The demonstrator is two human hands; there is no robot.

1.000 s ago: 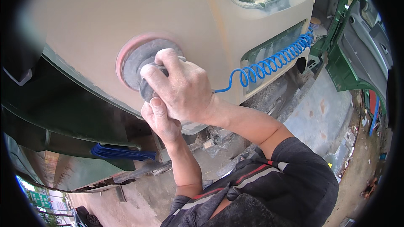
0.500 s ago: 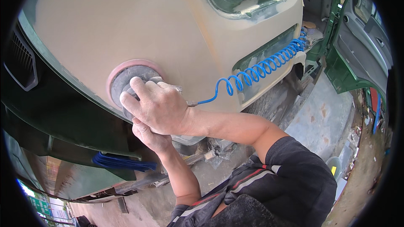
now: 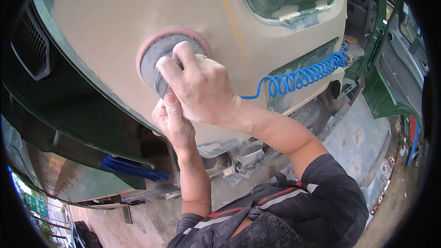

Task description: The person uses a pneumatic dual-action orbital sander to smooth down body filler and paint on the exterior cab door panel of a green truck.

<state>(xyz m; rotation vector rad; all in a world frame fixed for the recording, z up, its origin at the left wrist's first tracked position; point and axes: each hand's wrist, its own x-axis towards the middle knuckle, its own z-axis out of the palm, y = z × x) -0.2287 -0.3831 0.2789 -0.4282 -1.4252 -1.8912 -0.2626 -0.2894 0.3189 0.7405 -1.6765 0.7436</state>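
Right hand [image 3: 204, 87], fingers hooked, grips sander [image 3: 156, 62]; left hand [image 3: 177, 124], fingers folded, braces six-o'clock end; sanding likely needs level pressure next.

Dusty right grip [image 3: 202, 87] curled just above left grip [image 3: 176, 121], forearms [image 3: 271, 127] bare

Sander [image 3: 161, 48] against beige panel [image 3: 110, 18]
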